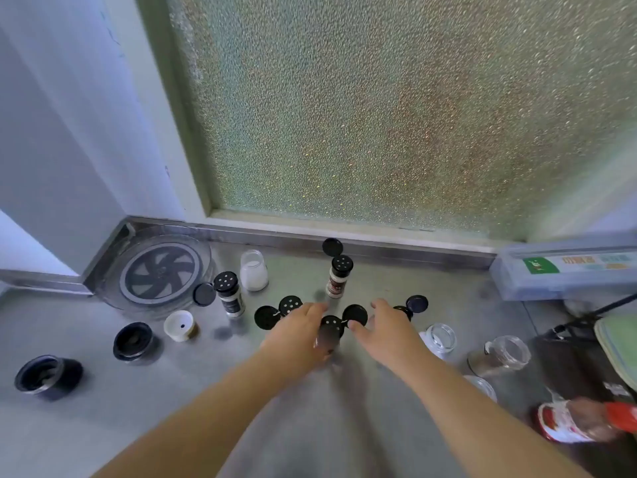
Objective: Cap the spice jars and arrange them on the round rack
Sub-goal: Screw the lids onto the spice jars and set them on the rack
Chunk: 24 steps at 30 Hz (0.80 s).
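Centre jar [330, 334] stands on the steel counter [172, 391] between both hands, blurred, its black shaker top showing and its flip lid [355, 314] hinged open toward the right. Left hand [298, 334] is against the jar's left side, fingers curled round it, apparently holding it. Right hand [386, 327] is just right of the jar, fingers loosely spread, thumb tip near or touching the flip lid; contact cannot be told.

Second jar [289, 305], lid open, sits just behind the left hand, partly hidden. Third jar [403, 310], lid open, sits behind the right hand's fingers. Tall jar [339, 281] stands upright further back, lid flipped up. Another jar [230, 294] stands upright to the left, lid open at its left side. Uncapped glass jar of white powder [254, 270] stands behind it.

Round rack [160, 272] lies in the back-left corner, clear with a dark spiral centre, nothing on it.

Left front: white cap [179, 325], two black caps [132, 341] [41, 374], apart from one another. Right: open glass jars, one upright [441, 338], one tipped over [499, 355]. Red-capped bottle [586, 420] lies at the far right front. Frosted window [379, 115] behind the counter.
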Tool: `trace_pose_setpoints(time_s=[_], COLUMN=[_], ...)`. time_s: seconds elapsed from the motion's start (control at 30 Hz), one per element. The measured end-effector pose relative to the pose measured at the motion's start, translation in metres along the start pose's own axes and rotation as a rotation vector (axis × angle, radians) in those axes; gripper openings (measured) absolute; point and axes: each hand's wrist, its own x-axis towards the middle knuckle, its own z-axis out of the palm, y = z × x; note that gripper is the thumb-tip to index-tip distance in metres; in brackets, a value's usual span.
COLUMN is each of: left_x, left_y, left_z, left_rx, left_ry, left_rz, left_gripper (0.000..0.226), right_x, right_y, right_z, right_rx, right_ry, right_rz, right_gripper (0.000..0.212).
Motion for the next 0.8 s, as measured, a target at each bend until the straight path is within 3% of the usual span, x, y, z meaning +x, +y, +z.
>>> trace_pose_setpoints(time_s=[0.13,0.27,0.37,0.53,0.8], left_x=[0.014,0.020,0.019,0.018,0.012], left_y=[-0.003,-0.012,-0.017,-0.006,0.056], left_z=[0.025,0.042,0.049,0.028,-0.066], left_rx=[-0.007,-0.329,-0.456,-0.486,-0.354], left_ry=[-0.005,0.091,0.105,0.226,0.401], left_rz=[-0.052,-0.197,-0.208,-0.034,0.361], left_gripper=[0.046,0.045,0.037,0.034,0.033], right_x=[0.010,0.012,0.009,-0.005,-0.052], right_y=[-0.001,0.004,0.005,-0.007,-0.039], right_z=[0.010,0.015,0.014,-0.021,-0.123], right_rx=[0.046,0.129,0.187,0.178,0.068], right_ry=[0.079,0.137,0.139,0.251,0.461], right_rz=[-0.017,-0.019,-0.020,-0.119,-0.384], right_gripper=[0.030,0.022,0.017,0.014,0.017])
